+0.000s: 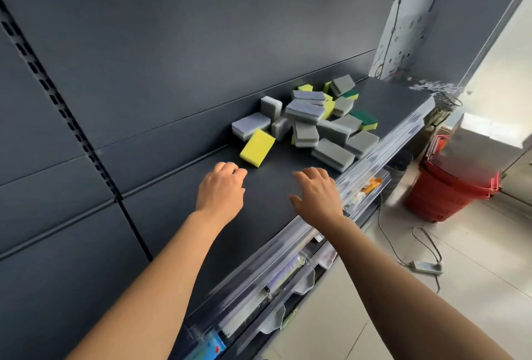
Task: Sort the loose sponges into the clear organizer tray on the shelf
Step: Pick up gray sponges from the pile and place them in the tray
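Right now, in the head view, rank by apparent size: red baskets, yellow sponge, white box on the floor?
Largest: red baskets.
Then: yellow sponge.
Smallest: white box, though it lies farther away, so true size is unsure.

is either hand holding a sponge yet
No: the left hand and right hand are both empty over the shelf, short of the sponge pile.
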A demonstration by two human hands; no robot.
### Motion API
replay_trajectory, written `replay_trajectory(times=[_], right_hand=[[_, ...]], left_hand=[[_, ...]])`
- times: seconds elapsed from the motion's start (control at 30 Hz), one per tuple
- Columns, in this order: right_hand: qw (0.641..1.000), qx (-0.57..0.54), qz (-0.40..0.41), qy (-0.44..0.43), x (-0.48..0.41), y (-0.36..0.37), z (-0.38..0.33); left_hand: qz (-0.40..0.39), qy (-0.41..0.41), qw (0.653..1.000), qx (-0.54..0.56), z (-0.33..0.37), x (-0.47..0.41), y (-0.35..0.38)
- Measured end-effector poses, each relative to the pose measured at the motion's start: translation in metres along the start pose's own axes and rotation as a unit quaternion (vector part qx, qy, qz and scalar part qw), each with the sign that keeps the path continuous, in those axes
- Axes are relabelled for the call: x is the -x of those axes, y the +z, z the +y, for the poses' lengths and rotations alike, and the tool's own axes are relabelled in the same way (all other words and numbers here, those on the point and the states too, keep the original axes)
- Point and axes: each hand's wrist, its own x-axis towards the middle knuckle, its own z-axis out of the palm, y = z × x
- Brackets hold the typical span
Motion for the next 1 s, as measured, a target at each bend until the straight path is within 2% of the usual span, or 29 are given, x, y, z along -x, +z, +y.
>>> replay_trajectory(times=[0.3,0.6,0.77,1.0], right_hand=[[1.000,0.012,0.013,0.022,-0.084,0.008,0.052],[1.000,0.023,0.015,0.013,-0.149,0.028,0.073],[1.000,0.000,0.027,-0.003,-0.160,0.037,0.086],[0.990,-0.077,0.103,-0.059,-0.166,0.033,0.097]], left_hand=[[-0.001,-0.029,0.999,0.029,0.004,-0.117,0.035],[-0.055,-0.070,0.994,0.070,-0.009,-0.199,0.071],[-0.093,-0.104,0.990,0.006,-0.003,-0.226,0.079],[-0.128,-0.172,0.976,-0.043,0.013,-0.234,0.075]])
